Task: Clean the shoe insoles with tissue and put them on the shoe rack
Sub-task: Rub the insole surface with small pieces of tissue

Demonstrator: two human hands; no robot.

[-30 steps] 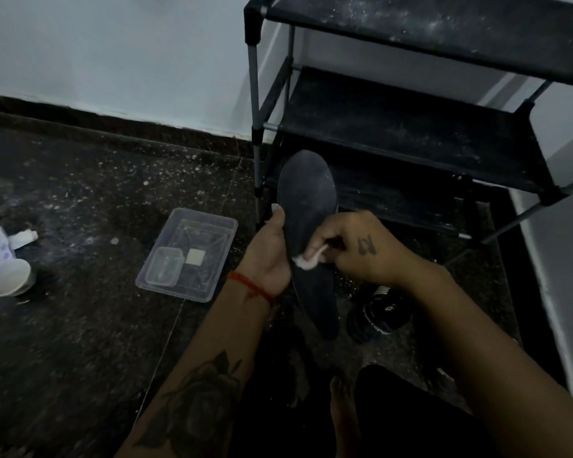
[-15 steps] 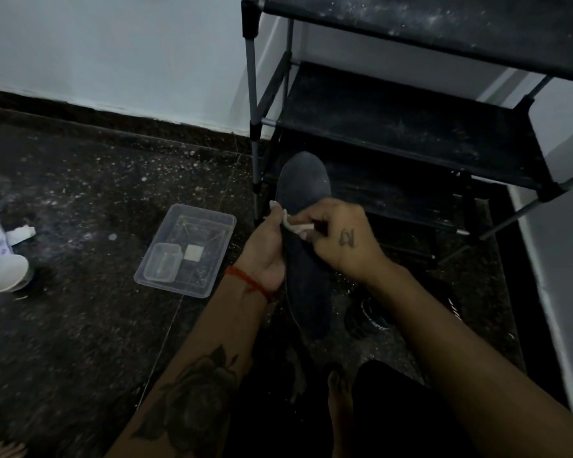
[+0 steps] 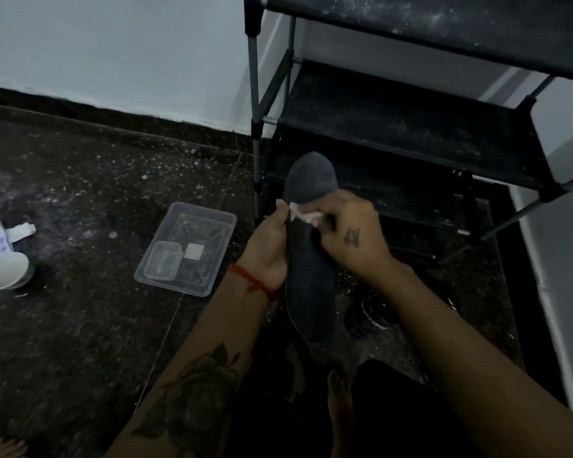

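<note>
Head view shows the left hand point(image 3: 268, 249) gripping the dark insole point(image 3: 310, 259) upright, near the shoe rack point(image 3: 411, 140). Right hand point(image 3: 351, 236) pinches the tissue point(image 3: 303, 214) against it. Wiping firmly all the way down should clean it best.

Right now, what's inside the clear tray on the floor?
The clear tray holds a smaller clear container and a small white square. What the container holds, if anything, can't be made out.

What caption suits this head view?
Left hand holds a dark insole; right hand wipes it with tissue.
</note>
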